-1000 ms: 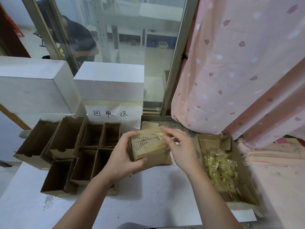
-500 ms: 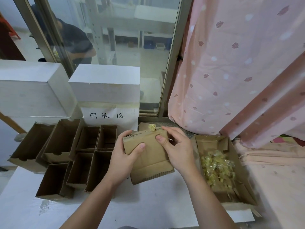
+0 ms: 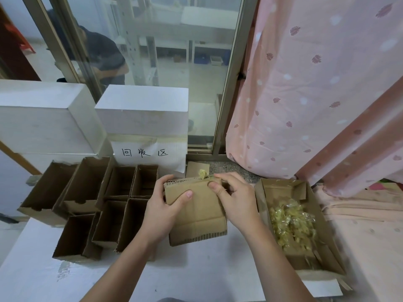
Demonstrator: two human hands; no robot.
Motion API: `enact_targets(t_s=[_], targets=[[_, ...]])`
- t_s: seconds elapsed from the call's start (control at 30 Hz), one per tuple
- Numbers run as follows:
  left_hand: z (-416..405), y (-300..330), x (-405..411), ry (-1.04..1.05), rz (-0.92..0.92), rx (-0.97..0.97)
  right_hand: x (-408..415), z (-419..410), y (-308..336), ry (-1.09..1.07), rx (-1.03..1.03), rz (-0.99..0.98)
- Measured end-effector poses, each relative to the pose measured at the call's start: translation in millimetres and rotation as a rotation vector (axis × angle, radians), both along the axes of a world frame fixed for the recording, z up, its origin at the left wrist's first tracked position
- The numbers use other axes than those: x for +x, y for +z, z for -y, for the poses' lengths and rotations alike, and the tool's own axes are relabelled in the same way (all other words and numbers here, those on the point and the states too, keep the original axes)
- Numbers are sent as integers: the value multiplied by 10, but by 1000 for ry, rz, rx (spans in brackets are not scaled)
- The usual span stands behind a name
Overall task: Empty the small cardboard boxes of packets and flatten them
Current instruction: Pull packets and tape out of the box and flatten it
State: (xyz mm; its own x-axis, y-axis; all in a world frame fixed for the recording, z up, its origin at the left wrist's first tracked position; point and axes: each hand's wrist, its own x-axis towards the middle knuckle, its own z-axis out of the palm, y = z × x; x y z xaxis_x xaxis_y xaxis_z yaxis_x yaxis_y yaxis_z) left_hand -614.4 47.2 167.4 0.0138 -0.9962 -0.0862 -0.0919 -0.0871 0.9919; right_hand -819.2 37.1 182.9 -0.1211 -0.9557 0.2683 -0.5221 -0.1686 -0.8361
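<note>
Cardboard box (image 3: 196, 210) is held just above the white table (image 3: 196, 275), centre of view, between the cluster of opened empty boxes (image 3: 104, 205) on the left and the carton of yellow packets (image 3: 290, 223) on the right. Looks pressed nearly flat already, corrugated edges showing top and bottom. Risk: one yellow packet (image 3: 202, 173) sticks out at the top edge; if flattening goes on with it still trapped, it likely gets crushed, or pops loose and drops behind the table instead of into the carton. Also a skewed fold could tear the board. Left hand (image 3: 165, 205) grips the box's left edge, thumb across the front face, fingers wrapped behind. Right hand (image 3: 235, 199) pinches the top right corner, thumb on the front, fingers curled over the top close to the packet; cannot tell if they touch it. Both grips are narrow, clamped on cardboard.
</note>
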Motion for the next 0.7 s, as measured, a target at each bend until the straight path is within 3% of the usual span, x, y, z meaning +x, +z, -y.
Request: enact_targets(t_s=[0.17, 0.37, 0.47, 0.57, 0.7], targets=[[16, -13, 28, -77, -4, 5, -36, 22, -94, -92, -101, -98], [90, -14, 132, -65, -50, 3, -65, 11, -59, 127, 152, 218], [123, -27, 121, -61, -58, 2, -39, 15, -42, 98, 154, 325], [134, -21, 63, -81, -37, -14, -25, 46, -43, -2, 62, 260], [150, -17, 40, -76, -3, -29, 2, 65, -95, -125, -89, 2]])
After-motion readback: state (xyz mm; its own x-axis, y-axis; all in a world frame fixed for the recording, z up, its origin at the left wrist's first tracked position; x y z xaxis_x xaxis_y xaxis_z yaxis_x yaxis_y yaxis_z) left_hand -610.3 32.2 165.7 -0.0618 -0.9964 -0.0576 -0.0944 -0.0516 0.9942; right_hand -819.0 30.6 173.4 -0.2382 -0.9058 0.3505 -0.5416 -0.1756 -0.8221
